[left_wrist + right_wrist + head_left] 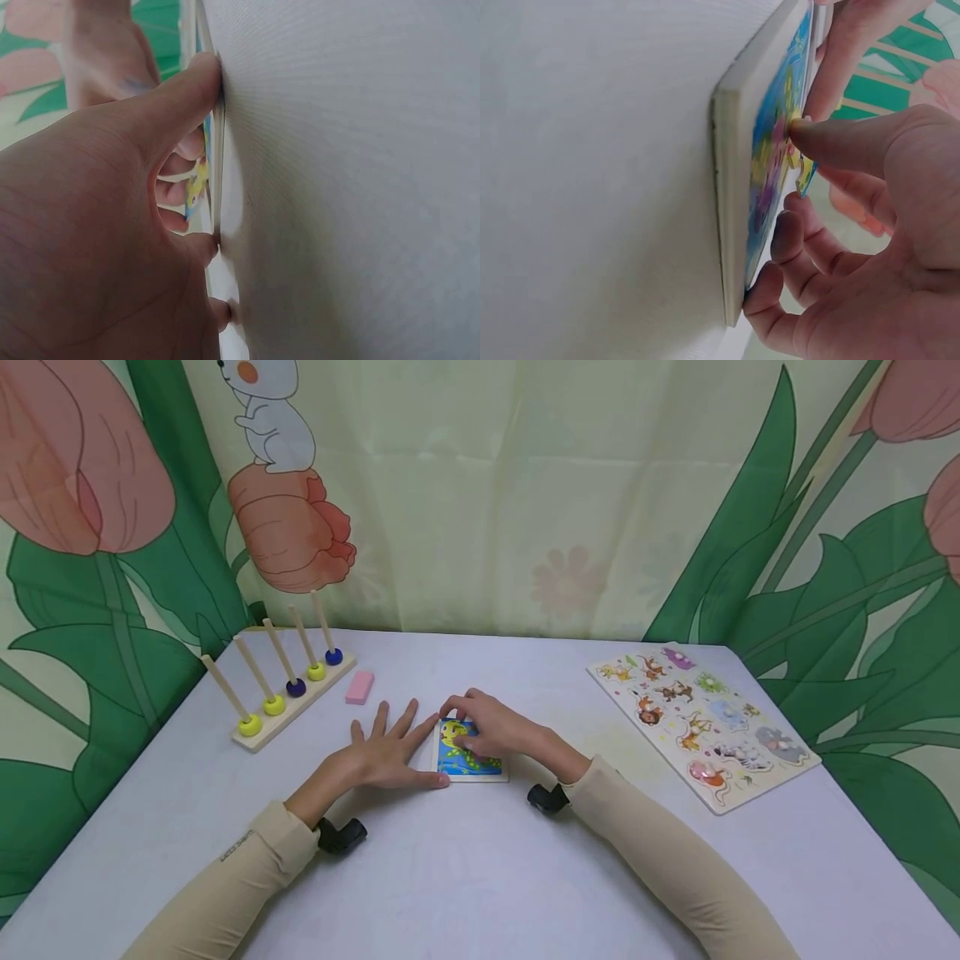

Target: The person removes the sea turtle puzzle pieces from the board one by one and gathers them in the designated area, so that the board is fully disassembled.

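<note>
A small jigsaw puzzle [468, 766] with a blue and yellow picture and a pale frame lies flat on the table. My left hand [378, 756] is spread at its left side, thumb [196, 79] on the near left corner and index finger along the left edge. Over the board, my right hand [491, 724] pinches a yellow and blue puzzle piece [808, 174] between thumb and fingers. The piece stands tilted up from the picture in the right wrist view. The fingers partly hide the board's upper right area in the head view.
A wooden peg stand [300, 708] with yellow and dark blue beads is at the left. Beside it lies a pink block [360, 687]. An animal peg-puzzle board [663, 735] lies on the right of the white table [480, 877]. A printed curtain [480, 527] hangs behind.
</note>
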### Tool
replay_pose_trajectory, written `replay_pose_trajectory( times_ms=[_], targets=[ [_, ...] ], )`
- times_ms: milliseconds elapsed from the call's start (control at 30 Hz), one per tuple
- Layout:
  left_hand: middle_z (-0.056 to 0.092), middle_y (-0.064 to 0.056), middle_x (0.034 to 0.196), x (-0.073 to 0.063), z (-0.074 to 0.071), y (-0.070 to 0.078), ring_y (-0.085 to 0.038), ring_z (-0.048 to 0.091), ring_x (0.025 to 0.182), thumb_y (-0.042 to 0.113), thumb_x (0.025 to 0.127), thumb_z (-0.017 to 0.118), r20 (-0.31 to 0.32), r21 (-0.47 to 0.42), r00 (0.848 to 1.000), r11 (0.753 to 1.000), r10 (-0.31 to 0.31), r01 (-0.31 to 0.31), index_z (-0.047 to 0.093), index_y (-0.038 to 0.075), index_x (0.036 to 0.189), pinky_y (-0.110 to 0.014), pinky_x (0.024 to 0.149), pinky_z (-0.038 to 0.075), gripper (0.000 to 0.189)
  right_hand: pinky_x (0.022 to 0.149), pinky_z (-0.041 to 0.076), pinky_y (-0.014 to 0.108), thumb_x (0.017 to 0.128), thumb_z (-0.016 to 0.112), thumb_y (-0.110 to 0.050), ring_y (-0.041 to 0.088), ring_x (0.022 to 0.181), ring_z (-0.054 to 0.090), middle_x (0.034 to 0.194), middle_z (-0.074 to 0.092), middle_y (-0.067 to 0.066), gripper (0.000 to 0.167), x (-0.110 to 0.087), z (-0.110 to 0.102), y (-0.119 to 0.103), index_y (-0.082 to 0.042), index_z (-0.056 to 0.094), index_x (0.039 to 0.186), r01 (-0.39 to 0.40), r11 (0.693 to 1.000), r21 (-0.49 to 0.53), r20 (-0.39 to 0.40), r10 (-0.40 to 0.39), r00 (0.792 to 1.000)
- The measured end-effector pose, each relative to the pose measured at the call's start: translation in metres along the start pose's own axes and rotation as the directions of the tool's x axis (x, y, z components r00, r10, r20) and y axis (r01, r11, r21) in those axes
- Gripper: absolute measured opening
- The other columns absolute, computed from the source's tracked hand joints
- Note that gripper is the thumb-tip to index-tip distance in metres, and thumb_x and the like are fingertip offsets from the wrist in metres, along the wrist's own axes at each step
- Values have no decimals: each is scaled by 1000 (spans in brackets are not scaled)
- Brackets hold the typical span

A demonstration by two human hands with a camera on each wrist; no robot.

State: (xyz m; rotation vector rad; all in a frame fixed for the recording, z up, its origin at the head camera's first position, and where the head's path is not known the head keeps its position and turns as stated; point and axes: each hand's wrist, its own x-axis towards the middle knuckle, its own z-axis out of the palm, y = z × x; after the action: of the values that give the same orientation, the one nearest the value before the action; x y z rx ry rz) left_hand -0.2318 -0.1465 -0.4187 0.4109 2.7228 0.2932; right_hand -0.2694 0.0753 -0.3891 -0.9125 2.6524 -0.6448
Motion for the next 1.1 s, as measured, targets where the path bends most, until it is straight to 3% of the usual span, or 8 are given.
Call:
replay_pose_trajectory(
  times_ms=[267, 633, 1100],
  targets=[
    [-10, -8, 181, 3, 1, -2, -56, -14, 162, 91, 82, 56, -3, 24, 1000, 1000, -7, 7, 11, 35, 171, -90, 115, 3, 114, 106, 55, 43, 98, 75, -14, 25, 114, 60, 130, 62, 13, 41, 1, -3, -3, -18, 66, 138, -2, 1000, -8, -13, 2, 1000],
    [-11, -8, 181, 1, 1, -1, -56, -15, 162, 91, 82, 56, 2, 9, 1000, 1000, -6, 6, 11, 35, 171, -90, 115, 1, 114, 98, 57, 39, 98, 76, -17, 23, 108, 60, 127, 64, 12, 41, 0, -4, -1, -22, 68, 138, -9, 999, -32, -16, 8, 1000],
    [-13, -6, 181, 1, 0, 0, -55, -17, 162, 89, 82, 57, 11, -5, 1000, 1000, -11, 11, 12, 37, 171, -89, 116, -1, 113, 101, 57, 42, 99, 74, -17, 24, 108, 60, 126, 64, 12, 40, 0, -2, -2, -21, 68, 139, -22, 998, -53, -16, 21, 1000]
  ],
)
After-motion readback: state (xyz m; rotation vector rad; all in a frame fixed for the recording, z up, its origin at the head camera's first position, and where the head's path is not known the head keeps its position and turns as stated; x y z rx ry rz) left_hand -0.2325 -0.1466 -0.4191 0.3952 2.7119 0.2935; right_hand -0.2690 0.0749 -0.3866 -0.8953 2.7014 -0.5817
